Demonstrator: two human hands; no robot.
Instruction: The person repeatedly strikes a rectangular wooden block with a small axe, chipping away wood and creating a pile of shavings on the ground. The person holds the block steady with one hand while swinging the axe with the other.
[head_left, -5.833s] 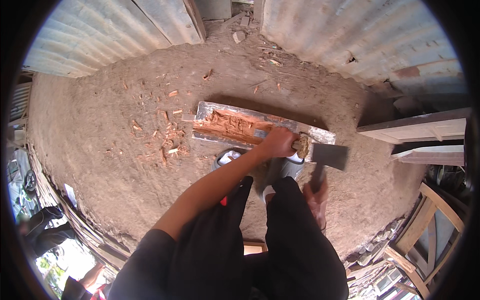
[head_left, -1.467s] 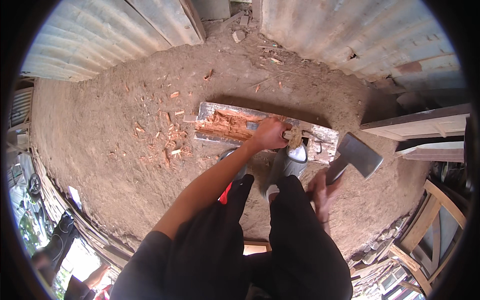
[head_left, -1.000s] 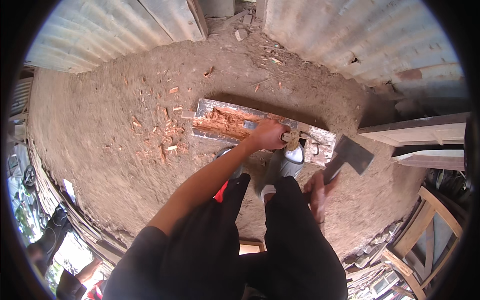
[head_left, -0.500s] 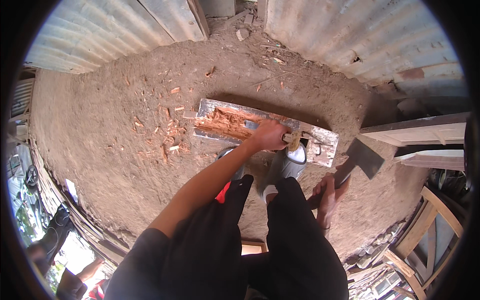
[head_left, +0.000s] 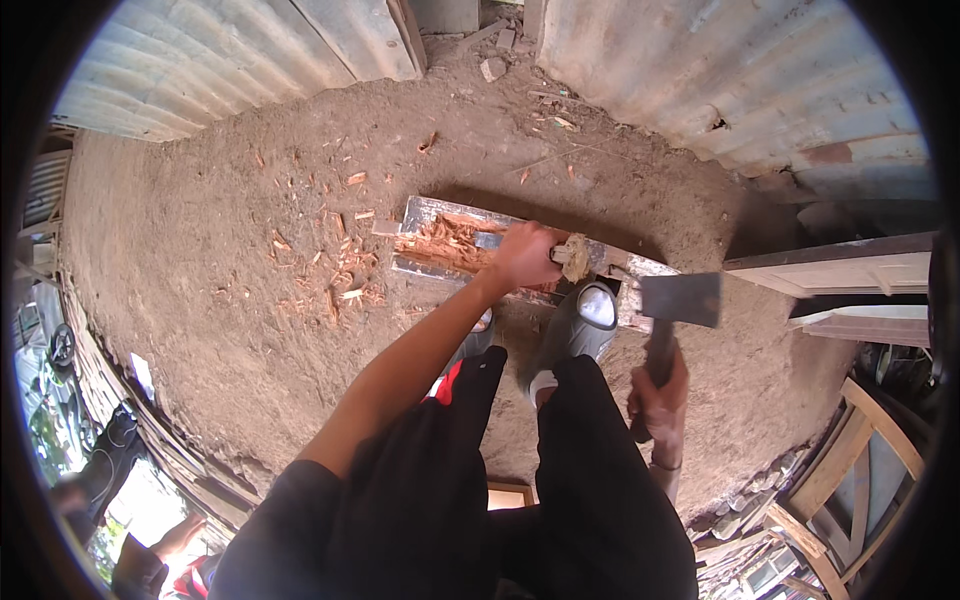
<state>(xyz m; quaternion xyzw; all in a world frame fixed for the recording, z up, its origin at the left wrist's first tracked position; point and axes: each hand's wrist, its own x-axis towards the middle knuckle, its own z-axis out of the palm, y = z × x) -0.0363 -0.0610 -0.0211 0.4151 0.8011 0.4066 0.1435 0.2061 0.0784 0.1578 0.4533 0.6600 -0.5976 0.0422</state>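
A long wooden block (head_left: 424,209) lies across the dirt floor, its top hollowed into a rough, reddish, splintered trough. My left hand (head_left: 525,254) is closed round the handle of a chisel (head_left: 487,240). The chisel's flat blade rests in the trough, and its frayed handle end (head_left: 575,258) sticks out on the right of my fist. To the right, my right hand (head_left: 660,402) grips the handle of a hatchet (head_left: 682,300). Its broad, flat metal head is raised near the block's right end, apart from the chisel handle.
My grey shoe (head_left: 577,325) is against the block's near side. Wood chips (head_left: 345,270) litter the ground on the left. Corrugated metal sheets (head_left: 720,80) stand at the back. Boards (head_left: 850,262) and a wooden frame (head_left: 850,470) are at right; a person (head_left: 145,565) is partly visible lower left.
My right hand has turned the hatchet and brought its head up and left, closer to the chisel. My left hand and the chisel have shifted slightly left along the trough.
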